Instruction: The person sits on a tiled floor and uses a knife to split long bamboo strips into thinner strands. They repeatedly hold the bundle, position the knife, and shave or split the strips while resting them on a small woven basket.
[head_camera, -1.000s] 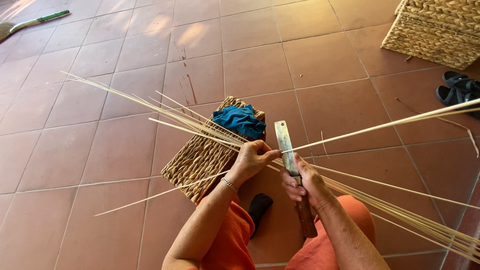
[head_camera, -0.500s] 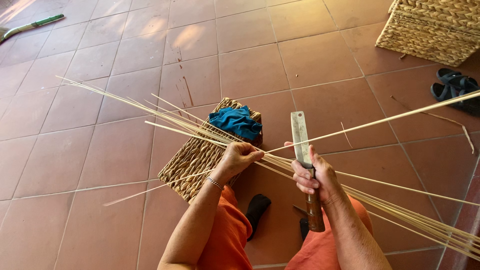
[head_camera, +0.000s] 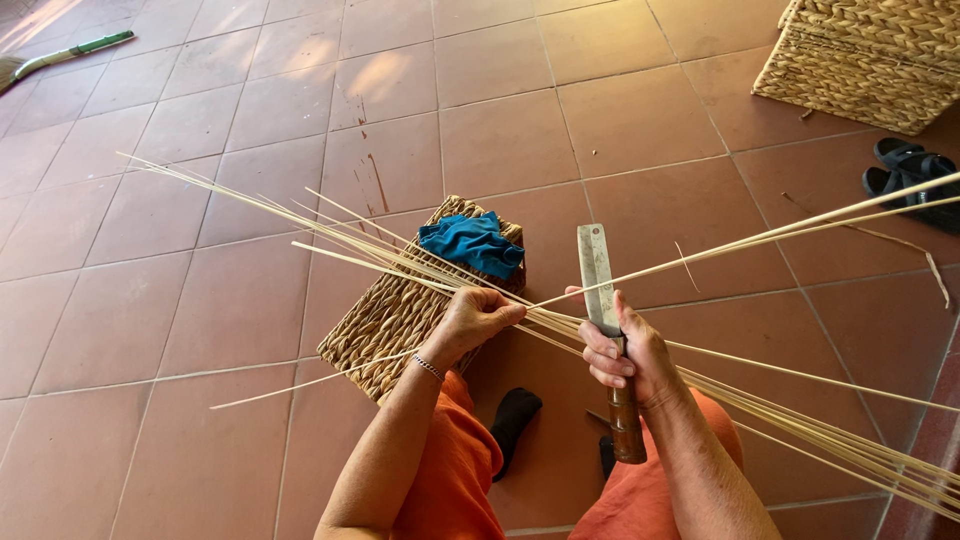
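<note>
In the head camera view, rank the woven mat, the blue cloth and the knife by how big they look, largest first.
1. woven mat
2. knife, nearer the camera, so unsure
3. blue cloth

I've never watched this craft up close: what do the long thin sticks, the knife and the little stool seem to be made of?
Strips: pale, matte, probably split bamboo or rattan, since they bend in long thin slivers. Knife: dull grey metal blade, worn, with a glossy brown handle, likely wood. Woven stool: tan plaited plant fibre, perhaps seagrass, judging by its braided weave.
</note>
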